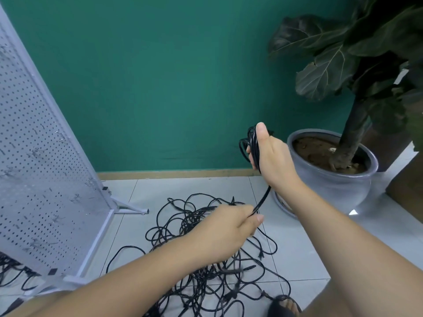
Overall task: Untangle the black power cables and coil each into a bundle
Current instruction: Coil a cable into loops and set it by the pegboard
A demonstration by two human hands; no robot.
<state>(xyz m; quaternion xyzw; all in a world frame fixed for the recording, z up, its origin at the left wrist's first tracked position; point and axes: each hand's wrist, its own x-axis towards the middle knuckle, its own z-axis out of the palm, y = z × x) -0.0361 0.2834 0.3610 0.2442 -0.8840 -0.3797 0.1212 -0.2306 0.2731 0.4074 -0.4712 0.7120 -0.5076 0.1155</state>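
while a loose tangle of black power cables (pixel 206 282) sprawls on the pale tiled floor (pixel 302 252), the left hand (pixel 226 229) pinches one taut strand (pixel 263 199) between thumb and curled fingers; farther up, the right hand (pixel 272 156) grips a coiled black cable bundle (pixel 248 143), thumb pressed along it.

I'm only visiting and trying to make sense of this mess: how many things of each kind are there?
Hands: 2, left hand and right hand
Cable bundle: 1, gripped by the right hand, its free strand pinched by the left hand
Cable tangle on the floor: 1, single cables uncountable
Potted plant: 1
White pegboard panel: 1
Sandalled foot: 1
Total: 7
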